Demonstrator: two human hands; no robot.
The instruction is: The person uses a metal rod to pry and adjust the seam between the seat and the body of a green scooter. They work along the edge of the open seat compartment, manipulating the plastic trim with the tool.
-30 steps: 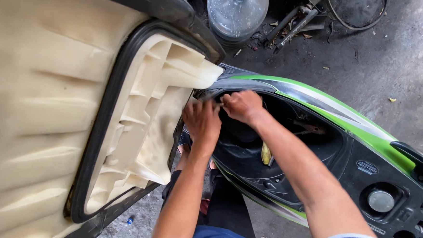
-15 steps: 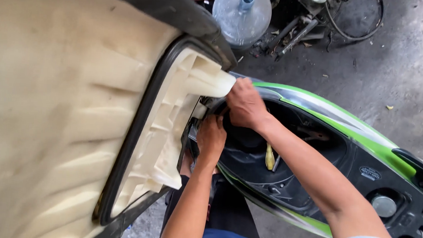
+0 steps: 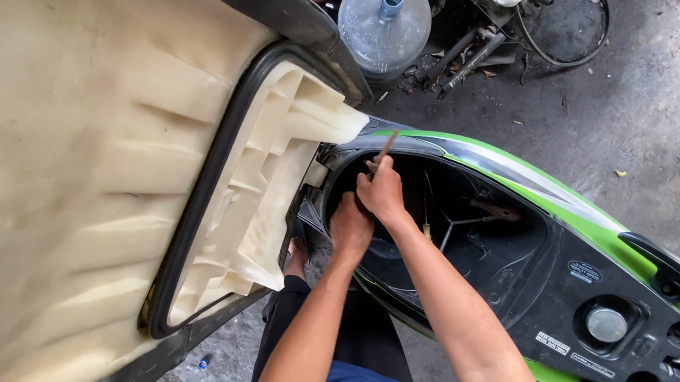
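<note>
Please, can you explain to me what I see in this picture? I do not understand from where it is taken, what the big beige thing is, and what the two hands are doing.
The camera sits on the person's head and looks down, so the two bare arms coming from the bottom edge are that person's own. The big beige shape on the left is the underside of a scooter seat, tipped up on its hinge. Beside it is the green scooter body with its black storage tub open, a few tools lying inside. The right hand holds a thin brownish tool at the front edge of the tub, near the seat hinge. The left hand rests just below it, at the same spot; what it grips is hidden. On the concrete floor beyond stands a large clear water bottle.
</note>
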